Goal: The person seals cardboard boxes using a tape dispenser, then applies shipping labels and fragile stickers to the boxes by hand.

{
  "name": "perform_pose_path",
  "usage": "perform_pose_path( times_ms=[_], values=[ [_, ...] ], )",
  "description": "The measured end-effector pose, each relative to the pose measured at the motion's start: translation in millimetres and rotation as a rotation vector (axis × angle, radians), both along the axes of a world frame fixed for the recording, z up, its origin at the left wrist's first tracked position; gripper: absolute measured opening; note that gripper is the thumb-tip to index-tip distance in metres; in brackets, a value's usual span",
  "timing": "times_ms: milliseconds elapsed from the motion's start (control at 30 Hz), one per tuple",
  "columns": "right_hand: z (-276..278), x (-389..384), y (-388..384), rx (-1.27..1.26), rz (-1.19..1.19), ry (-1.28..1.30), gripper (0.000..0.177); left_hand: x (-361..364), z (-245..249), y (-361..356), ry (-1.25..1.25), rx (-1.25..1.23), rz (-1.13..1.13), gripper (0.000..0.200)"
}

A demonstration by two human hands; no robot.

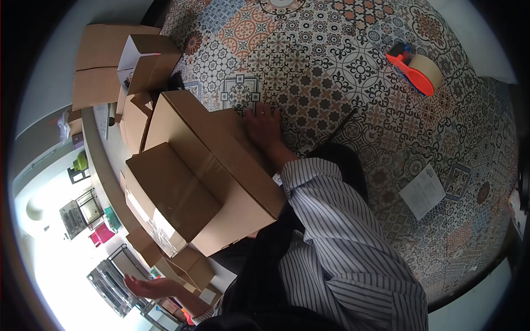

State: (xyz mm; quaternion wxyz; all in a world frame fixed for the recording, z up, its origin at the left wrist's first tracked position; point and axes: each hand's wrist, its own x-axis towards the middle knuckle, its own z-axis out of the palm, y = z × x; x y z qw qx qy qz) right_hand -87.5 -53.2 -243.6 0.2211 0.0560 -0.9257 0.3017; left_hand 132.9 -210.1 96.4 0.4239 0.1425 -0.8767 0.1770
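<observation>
A large cardboard box point(237, 209) lies before me. A smaller cardboard box point(171, 193) with clear tape across its end rests against it, overlapping its near side in this view. My right hand point(264, 127) is at the far side of the large box, right by its edge, with fingers extended over the patterned surface. My left hand point(152, 287) is raised at the lower left, apart from the boxes, its fingers stretched out and nothing held in them.
A tape dispenser point(411, 69) with an orange handle lies on the patterned surface point(342, 49) at upper right. A printed paper sheet point(422, 193) lies at right. More cardboard boxes point(149, 66) stand at upper left, and an open carton point(190, 267) sits at lower left.
</observation>
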Motion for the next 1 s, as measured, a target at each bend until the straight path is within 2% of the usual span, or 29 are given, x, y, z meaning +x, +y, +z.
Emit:
perform_pose_path(
  times_ms=[33,67,100,167,233,300,367,400,467,500,567,600,667,700,767,800,867,1000],
  values=[
    [-9,4,-4,-0.02,0.05,-0.174,0.013,9,-6,-19,0.004,0.105,0.167,0.037],
    [-15,7,-6,-0.04,0.097,-0.348,0.014,19,-20,-40,0.049,0.34,0.15,0.039],
    [-15,7,-5,-0.04,0.096,-0.342,0.014,28,-38,-58,0.093,0.573,0.129,0.041],
    [-14,8,-6,0.041,0.21,-0.494,0.014,42,-77,-80,0.178,1.071,0.176,0.049],
    [-15,8,-6,0.059,0.213,-0.462,0.014,101,-144,-136,0.034,1.31,0.185,0.06],
    [-17,7,-5,0.081,0.221,-0.429,0.014,104,-179,-117,0.07,1.625,0.249,0.06],
    [-15,4,-6,-0.014,0.008,-0.207,0.015,100,-200,-91,0.11,1.796,0.289,0.06],
    [-10,-2,-3,-0.009,0.012,-0.207,0.015,98,-209,-78,0.121,1.851,0.298,0.06],
    [6,-15,6,-0.268,-0.2,-0.446,0.022,94,-222,-55,0.13,1.926,0.311,0.061],
    [11,-16,12,-0.26,-0.197,-0.449,0.022,92,-228,-49,0.124,1.951,0.314,0.061],
    [18,-19,21,-0.85,-0.086,-1.033,0.03,89,-232,-46,0.125,1.977,0.303,0.061],
    [11,-13,15,-0.842,-0.089,-1.029,0.03,87,-232,-49,0.124,1.983,0.297,0.061],
    [-6,8,-7,-0.929,0.134,-1.041,0.042,85,-230,-56,0.119,1.994,0.283,0.061],
    [-5,13,-13,-0.926,0.128,-1.039,0.042,83,-231,-58,0.114,2.002,0.274,0.062],
    [-3,19,-24,-0.614,0.088,-0.923,0.043,79,-229,-67,0.097,2.01,0.259,0.062],
    [-4,20,-28,-0.614,0.086,-0.916,0.043,77,-229,-70,0.092,2.018,0.252,0.062],
    [-7,21,-32,-0.423,0.05,-0.997,0.041,71,-230,-78,0.077,2.032,0.233,0.062],
    [3,22,-29,-0.471,0.018,-1.068,0.037,61,-235,-94,0.035,2.065,0.195,0.063]
  ],
)
